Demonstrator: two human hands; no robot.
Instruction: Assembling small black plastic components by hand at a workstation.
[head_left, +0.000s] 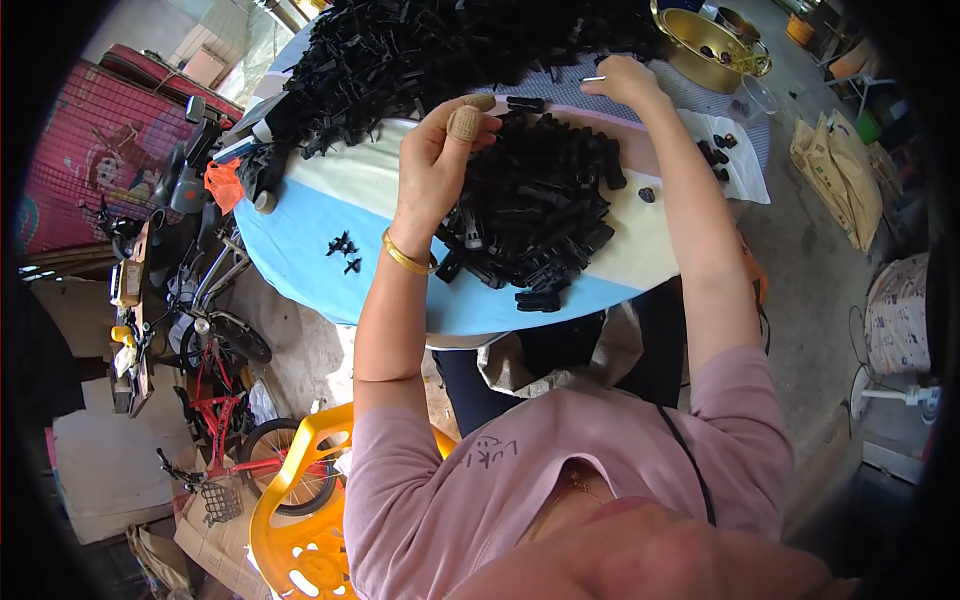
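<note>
Over the left side of a heap of black plastic parts [540, 190], my left hand [437, 150] is raised with its fingers closed. Tan covers sit on its thumb and a finger, and a gold bangle circles the wrist. Whatever lies between those fingertips I cannot make out. Farther right, my right hand [630, 82] is over the table's far side with curled fingers. A small pale stick-like thing shows at its fingertips. Beyond both hands spreads a larger pile of black parts [400, 60]. Several small black pieces [345, 248] lie apart on the left.
A striped cloth [330, 195] covers the round table. At the far right stand a gold basin [690, 45] and a clear cup [758, 95], near a white sheet [745, 175] with dark pieces. A yellow chair [270, 530] and a red bicycle [225, 420] stand to the left.
</note>
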